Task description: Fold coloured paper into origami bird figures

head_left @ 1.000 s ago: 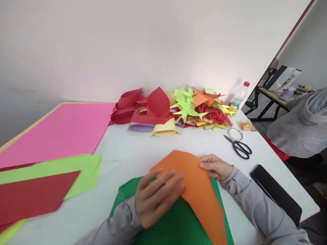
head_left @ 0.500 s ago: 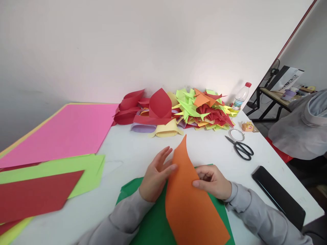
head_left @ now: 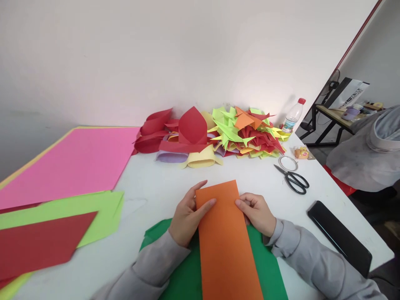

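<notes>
One orange sheet (head_left: 228,250) gripped by left hand (head_left: 186,216) and right hand (head_left: 259,213), over green paper (head_left: 269,260) on the bench (head_left: 150,177).
Hands sit apart at opposite long edges near the sheet's far end, each clamped on it; left thumb lies across the front face, right thumb on the right edge; whether the sheet's near end touches the green paper, cannot tell. To the left, a dark red sheet (head_left: 43,239) overlaps a lime sheet (head_left: 103,218); to the right, a black flat object (head_left: 339,237). Farther: black-handled scissors (head_left: 295,181) just beside a tape roll (head_left: 292,170); a pink sheet (head_left: 87,158) at far left; then a multicoloured heap of folded paper (head_left: 250,135) along the wall (head_left: 187,54), a red-capped bottle (head_left: 293,116) at its right end.
</notes>
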`<state>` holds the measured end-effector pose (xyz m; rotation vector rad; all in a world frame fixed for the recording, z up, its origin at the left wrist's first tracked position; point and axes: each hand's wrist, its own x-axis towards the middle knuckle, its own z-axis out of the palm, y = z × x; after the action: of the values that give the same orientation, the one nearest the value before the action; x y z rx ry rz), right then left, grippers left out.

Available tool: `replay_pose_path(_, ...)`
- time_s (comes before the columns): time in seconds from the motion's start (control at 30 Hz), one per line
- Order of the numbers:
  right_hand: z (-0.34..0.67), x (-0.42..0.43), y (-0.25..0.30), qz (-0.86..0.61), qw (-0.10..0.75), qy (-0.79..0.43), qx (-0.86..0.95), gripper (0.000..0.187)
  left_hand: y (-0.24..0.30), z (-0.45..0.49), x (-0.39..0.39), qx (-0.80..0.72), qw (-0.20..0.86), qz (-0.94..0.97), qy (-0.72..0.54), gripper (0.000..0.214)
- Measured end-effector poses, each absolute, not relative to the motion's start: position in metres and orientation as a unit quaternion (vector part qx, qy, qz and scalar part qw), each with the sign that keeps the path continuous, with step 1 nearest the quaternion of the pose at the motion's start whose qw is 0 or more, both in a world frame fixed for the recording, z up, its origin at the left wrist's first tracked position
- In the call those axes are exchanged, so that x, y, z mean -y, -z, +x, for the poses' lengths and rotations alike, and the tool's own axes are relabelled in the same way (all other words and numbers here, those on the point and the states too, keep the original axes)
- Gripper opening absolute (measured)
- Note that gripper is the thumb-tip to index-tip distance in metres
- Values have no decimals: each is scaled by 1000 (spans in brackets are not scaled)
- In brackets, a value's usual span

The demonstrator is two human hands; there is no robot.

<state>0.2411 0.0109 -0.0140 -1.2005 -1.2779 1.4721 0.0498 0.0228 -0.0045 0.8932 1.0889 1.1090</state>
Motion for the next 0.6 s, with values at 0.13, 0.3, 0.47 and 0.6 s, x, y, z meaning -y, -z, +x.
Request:
replay_pose_path(0.13, 241, -12, 14, -473, 426, -573, 517, 47, 6, 50, -24, -478, 632, 394, -467, 74)
replay_pose_path(0.3, 241, -15, 13, -480, 455, -562, 497, 48, 6, 52, -23, -466, 638, 422, -444, 73)
replay_pose_path(0.47, 241, -16, 13, -475, 465, -567, 486, 48, 9, 51, -23, -480, 635, 407, -449, 49)
replay_pose_path(0.6, 241, -15, 12, -472, 481, -573, 467, 43, 9, 51, -23, -480, 634, 423, -435, 38)
